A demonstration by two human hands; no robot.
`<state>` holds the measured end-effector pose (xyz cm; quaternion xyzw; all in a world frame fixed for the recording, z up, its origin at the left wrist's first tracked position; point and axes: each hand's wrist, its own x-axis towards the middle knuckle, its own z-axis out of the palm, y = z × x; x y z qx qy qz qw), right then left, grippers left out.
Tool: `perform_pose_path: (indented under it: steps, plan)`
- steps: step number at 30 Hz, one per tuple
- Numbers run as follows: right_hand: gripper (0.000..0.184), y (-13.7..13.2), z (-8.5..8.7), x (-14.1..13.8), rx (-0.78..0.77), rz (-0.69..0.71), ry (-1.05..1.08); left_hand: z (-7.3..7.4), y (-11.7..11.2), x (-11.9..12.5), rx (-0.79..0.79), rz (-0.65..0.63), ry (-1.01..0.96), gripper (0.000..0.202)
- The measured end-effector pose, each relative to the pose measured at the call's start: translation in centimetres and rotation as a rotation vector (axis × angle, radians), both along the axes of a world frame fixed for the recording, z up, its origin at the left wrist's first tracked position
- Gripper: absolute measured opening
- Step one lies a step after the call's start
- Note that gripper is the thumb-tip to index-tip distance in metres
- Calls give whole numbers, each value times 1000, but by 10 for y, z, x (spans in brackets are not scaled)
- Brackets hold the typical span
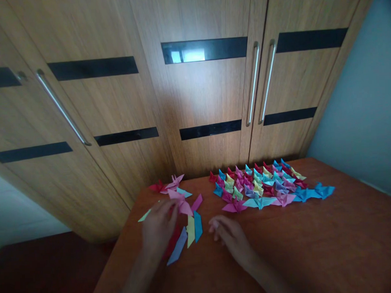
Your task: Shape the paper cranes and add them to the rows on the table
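Note:
My left hand (158, 228) lies over a fan of flat colored paper sheets (190, 231), with its fingertips touching a pink folded paper piece (181, 203). Its fingers look slightly curled; whether they grip the piece is unclear. My right hand (228, 233) rests on the brown table (332, 244) just right of the sheets, fingers curled loosely with nothing visible in them. Behind the sheets lie a few more folded pieces (171, 184) in red and pink. To the right, several folded origami figures (265, 184) in many colors sit in rows.
A wooden wardrobe (196, 90) with long metal handles stands right behind the table's far edge. A pale blue wall (369, 113) is on the right. The table's left edge drops to a dark floor (42, 270).

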<state>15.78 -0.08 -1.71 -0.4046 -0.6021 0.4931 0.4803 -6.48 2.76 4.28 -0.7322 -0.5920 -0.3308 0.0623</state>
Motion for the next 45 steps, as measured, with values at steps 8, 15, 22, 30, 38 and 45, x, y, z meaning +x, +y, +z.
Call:
perform_pose_path:
  steps: [8, 15, 22, 30, 38, 45]
  plan:
    - [27, 6, -7, 0, -102, -67, 38, -35, -33, 72, -174, -343, -3, 23]
    - [25, 8, -11, 3, -48, -121, -60, -19, -23, 39, -199, -166, -405, 36]
    - [33, 4, -4, 1, -32, -97, -77, 7, 5, -30, 48, 213, -688, 74]
    - [32, 2, -6, 2, 44, -93, -110, -11, -24, 37, -400, -236, -475, 28]
    - [21, 2, 3, 4, 138, -123, -191, -20, -30, 55, -550, -370, -466, 23]
    - [28, 6, 0, 7, -90, 6, 16, -26, -28, 58, -697, -485, -786, 23]
